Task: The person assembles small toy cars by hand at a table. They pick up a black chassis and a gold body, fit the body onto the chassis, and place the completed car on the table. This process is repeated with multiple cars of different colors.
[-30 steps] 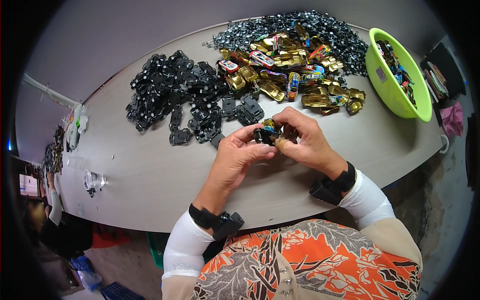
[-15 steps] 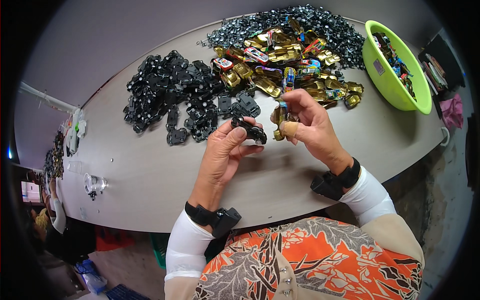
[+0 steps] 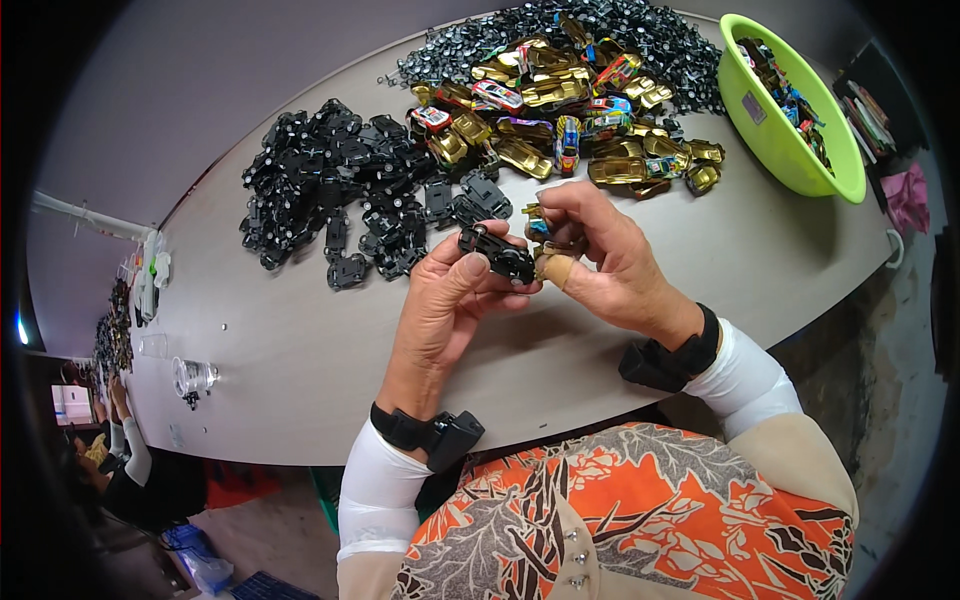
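Note:
Between the thumb and fingers of my left hand (image 3: 445, 290) is a black toy car chassis (image 3: 497, 254) with small wheels. My right hand (image 3: 610, 265) pinches a gold toy car body (image 3: 538, 222), mostly hidden behind the fingers, right beside the chassis. A tan bandage wraps a digit of that hand. Beyond my left hand lies a heap of black chassis (image 3: 335, 165). Past my right hand spreads a pile of gold and coloured car bodies (image 3: 545, 90).
Small wheel parts (image 3: 450, 58) are heaped along the table's far edge. A lime green basin (image 3: 740, 120) of coloured car bodies stands at the far right. A clear cup (image 3: 195, 376) is on the left of the table (image 3: 280, 400). Another person's arm (image 3: 135, 450) shows at far left.
My right hand has moved left, bringing the gold car body up close to the chassis. The left hand still grips the chassis in about the same place.

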The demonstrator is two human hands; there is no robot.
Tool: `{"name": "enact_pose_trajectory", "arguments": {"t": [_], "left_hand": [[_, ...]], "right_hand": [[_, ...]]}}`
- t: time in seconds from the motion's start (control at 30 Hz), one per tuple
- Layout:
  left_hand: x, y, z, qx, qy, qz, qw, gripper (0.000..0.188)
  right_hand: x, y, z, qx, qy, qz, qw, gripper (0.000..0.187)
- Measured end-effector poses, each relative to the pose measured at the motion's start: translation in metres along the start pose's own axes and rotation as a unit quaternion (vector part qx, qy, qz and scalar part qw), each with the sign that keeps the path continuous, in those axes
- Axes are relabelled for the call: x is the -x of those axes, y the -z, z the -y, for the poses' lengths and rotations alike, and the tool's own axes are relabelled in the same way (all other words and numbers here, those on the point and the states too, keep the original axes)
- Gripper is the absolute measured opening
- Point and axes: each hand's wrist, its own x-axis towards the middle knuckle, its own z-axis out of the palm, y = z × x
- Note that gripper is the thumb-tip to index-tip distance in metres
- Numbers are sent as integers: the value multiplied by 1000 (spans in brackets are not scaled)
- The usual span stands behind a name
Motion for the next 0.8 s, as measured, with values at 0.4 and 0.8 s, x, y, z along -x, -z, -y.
{"name": "enact_pose_trajectory", "arguments": {"t": [0.4,0.8], "left_hand": [[0,-7,0,-87,-38,-33,995,45],[2,-2,4,-172,-53,-29,983,46]], "right_hand": [[-1,-4,3,72,7,57,996,36],[0,-4,-2,79,13,88,993,34]]}}
